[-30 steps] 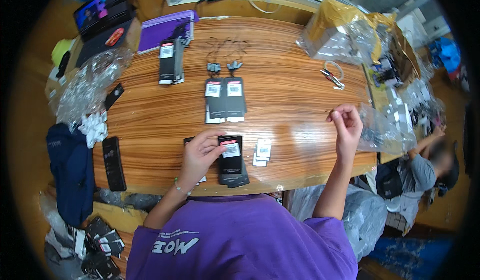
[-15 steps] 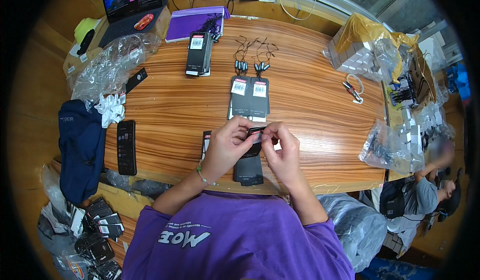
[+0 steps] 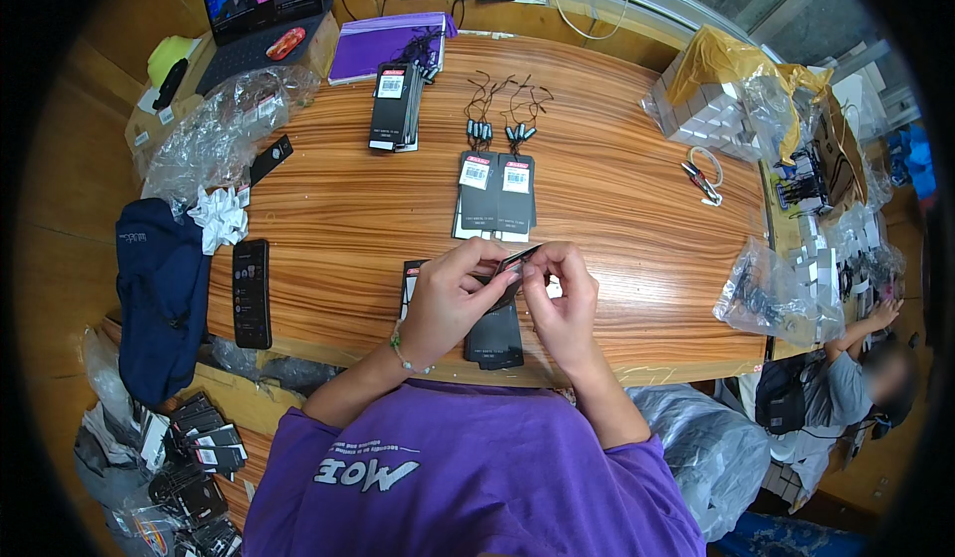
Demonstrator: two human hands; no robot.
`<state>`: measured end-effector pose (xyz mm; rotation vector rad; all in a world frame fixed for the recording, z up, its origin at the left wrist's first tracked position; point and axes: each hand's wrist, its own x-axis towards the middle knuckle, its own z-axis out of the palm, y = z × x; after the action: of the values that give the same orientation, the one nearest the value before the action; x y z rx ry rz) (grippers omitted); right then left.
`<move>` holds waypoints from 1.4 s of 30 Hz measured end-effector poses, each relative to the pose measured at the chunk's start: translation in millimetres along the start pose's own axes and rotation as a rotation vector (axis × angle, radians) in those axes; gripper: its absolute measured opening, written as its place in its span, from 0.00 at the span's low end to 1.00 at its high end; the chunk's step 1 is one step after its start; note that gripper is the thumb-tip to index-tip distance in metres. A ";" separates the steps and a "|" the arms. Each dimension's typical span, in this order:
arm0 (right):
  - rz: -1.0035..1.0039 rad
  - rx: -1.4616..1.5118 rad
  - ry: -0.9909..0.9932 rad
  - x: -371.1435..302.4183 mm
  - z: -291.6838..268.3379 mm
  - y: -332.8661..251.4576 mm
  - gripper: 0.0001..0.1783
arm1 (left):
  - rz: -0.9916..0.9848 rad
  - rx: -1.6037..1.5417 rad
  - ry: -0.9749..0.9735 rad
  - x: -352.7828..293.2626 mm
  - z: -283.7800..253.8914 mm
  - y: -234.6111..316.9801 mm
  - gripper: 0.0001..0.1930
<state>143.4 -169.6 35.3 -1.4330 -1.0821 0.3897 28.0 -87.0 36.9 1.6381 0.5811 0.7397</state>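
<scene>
Near the front edge of the table, my left hand (image 3: 453, 283) and my right hand (image 3: 563, 286) pinch a black hang tag (image 3: 506, 277) between them. The tag is tilted, and fingers cover much of it; whether my right fingertips also hold a small sticker or cord cannot be made out. Directly below lies a pile of black tags (image 3: 494, 345). More tags (image 3: 410, 277) stick out beside my left hand, partly hidden by it. Beyond my hands are two side-by-side stacks of tags (image 3: 480, 204) with white labels and black cords (image 3: 479, 135) spread away from me.
Farther left stands a thicker tag stack (image 3: 390, 119) beside a purple pouch (image 3: 383, 48). A phone (image 3: 252, 293), crumpled white paper (image 3: 219, 221) and plastic wrap lie left. Snips (image 3: 700, 183), small white boxes (image 3: 701, 119) and a clear bag (image 3: 771, 293) are right. A co-worker (image 3: 865, 383) sits far right.
The tag between my hands has tipped to a steeper, more edge-on angle, and my fingers have shifted slightly. At the far right the co-worker's head and arm have moved.
</scene>
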 end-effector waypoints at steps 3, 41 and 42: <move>0.116 0.142 -0.007 -0.9 -0.4 1.4 0.05 | 0.009 0.070 -0.022 -0.6 -2.8 9.6 0.10; -0.075 0.017 0.026 -4.7 6.2 -4.8 0.07 | 0.121 0.076 0.107 -0.7 -4.9 15.7 0.09; -0.163 -0.056 0.052 -3.5 8.1 -3.9 0.06 | 0.160 0.116 0.122 0.3 -4.5 12.9 0.09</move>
<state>133.9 -168.3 35.9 -1.3850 -1.1654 0.2061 24.5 -86.2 50.1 1.7704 0.5939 0.9434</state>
